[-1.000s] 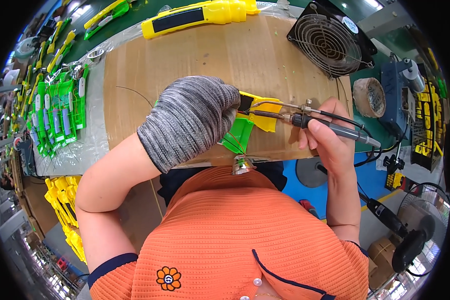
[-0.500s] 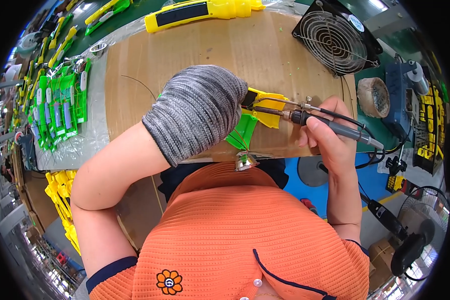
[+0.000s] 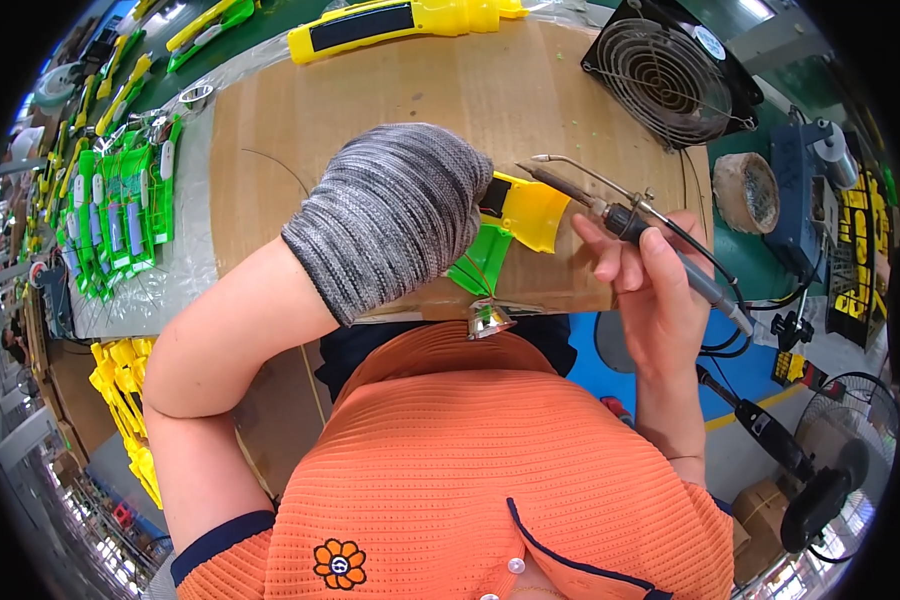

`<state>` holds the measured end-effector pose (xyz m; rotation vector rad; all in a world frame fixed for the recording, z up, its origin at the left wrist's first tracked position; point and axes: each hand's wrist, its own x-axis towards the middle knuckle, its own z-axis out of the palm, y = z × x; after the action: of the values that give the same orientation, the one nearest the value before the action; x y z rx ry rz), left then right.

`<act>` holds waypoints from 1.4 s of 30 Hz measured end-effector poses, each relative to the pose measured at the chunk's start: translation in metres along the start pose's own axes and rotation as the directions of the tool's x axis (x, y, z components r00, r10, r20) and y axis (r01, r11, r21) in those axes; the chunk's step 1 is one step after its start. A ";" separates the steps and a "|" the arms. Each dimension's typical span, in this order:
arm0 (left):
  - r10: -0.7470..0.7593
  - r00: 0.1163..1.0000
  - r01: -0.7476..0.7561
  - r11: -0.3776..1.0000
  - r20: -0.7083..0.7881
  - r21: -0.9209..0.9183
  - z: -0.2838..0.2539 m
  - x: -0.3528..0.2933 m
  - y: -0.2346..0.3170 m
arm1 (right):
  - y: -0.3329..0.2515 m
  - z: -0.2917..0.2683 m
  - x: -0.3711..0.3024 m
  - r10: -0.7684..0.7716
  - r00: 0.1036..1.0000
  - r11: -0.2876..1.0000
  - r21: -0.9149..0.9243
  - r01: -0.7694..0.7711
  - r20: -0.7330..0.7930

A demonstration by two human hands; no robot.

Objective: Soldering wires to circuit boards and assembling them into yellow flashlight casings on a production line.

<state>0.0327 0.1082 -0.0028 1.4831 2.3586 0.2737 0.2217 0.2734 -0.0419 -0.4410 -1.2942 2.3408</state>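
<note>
A grey striped knit glove covers my left hand (image 3: 395, 215), which is closed around an open flashlight housing; its fingertips are hidden. The yellow half (image 3: 538, 215) sticks out to the right of the glove and the green half (image 3: 483, 260) points toward me. Thin wires run from the green part to a shiny reflector cup (image 3: 488, 320) hanging at the cardboard's near edge. In my bare right hand (image 3: 662, 290) is a soldering iron (image 3: 625, 222) with a thin metal tube clamped alongside. Its tip is raised above the yellow half, apart from it.
Cardboard (image 3: 300, 110) covers the bench. A yellow flashlight body (image 3: 400, 28) lies at its far edge, with a black fan (image 3: 665, 80) at far right. Beside it stand a round pot (image 3: 745, 195) and a blue soldering unit (image 3: 795, 200). Several green housings (image 3: 120, 215) sit at left.
My right hand has drawn the soldering iron back; its tip has lifted away from the housing and now points up and left. The left hand has barely moved.
</note>
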 end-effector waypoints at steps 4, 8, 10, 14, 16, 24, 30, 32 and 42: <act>-0.049 0.999 0.049 0.998 0.002 0.041 -0.007 -0.007 0.005 | 0.005 0.024 -0.009 0.036 0.995 0.997 0.077 -0.029 -0.091; -0.049 0.999 0.050 0.998 -0.023 0.028 -0.006 -0.006 0.002 | 0.008 0.023 -0.005 0.022 0.995 0.978 0.208 -0.001 -0.098; -0.103 0.995 0.104 0.994 -0.002 0.020 -0.008 -0.002 -0.002 | 0.011 0.027 0.009 0.003 0.998 0.981 0.193 0.010 -0.068; -0.148 0.986 0.150 0.989 -0.083 0.018 -0.007 -0.005 -0.009 | 0.014 0.033 0.021 0.013 0.998 0.984 0.176 -0.001 -0.067; -0.135 0.979 0.143 0.989 -0.153 0.038 -0.002 -0.009 -0.008 | 0.015 0.030 0.020 0.015 0.998 0.984 0.177 -0.003 -0.062; 0.034 0.890 -0.059 0.998 -0.454 -0.039 -0.007 -0.034 -0.010 | 0.013 0.016 -0.002 -0.041 0.995 0.984 0.170 0.057 -0.096; -0.460 0.851 0.515 0.826 -0.253 0.228 -0.023 -0.098 -0.027 | 0.011 0.010 -0.018 -0.072 0.994 0.983 0.161 0.085 -0.086; -0.393 0.840 0.489 0.848 -0.374 0.206 -0.006 -0.110 -0.057 | 0.010 0.018 -0.024 -0.056 0.998 0.986 0.152 0.061 -0.038; 0.100 0.853 -0.231 0.952 -0.513 -0.199 0.013 -0.095 -0.044 | 0.020 0.036 -0.033 -0.001 0.996 1.000 0.003 0.001 0.093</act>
<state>0.0386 0.0029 -0.0120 1.6368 2.4340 1.0849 0.2292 0.2208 -0.0380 -0.3337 -1.3321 2.3873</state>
